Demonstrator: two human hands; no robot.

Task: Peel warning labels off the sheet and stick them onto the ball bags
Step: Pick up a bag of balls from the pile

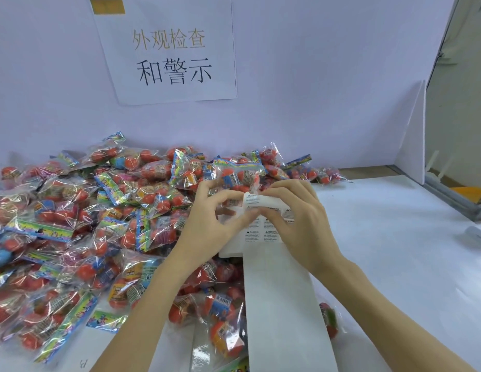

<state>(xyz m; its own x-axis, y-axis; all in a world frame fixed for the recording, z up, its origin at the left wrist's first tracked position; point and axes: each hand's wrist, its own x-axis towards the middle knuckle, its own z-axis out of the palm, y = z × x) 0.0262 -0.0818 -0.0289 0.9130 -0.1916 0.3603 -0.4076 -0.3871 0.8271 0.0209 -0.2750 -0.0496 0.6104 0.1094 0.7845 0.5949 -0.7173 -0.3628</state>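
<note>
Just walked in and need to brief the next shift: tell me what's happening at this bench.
A person is peeling a small white printed warning label off a long white backing sheet. The right hand holds the bent top of the sheet, while the left hand pinches at the label's edge. A big pile of clear plastic bags of red balls covers the white table to the left. No bag is in hand yet.

Ahead of you a white paper sign (167, 49) with printed Chinese characters hangs on the pale back wall (314, 76), a strip of yellow tape (107, 6) at its top left corner. To your right a white foam panel (415, 135) stands upright at the edge of the white-covered bench (395, 237), beside a grey metal frame rail (449, 194).
</note>
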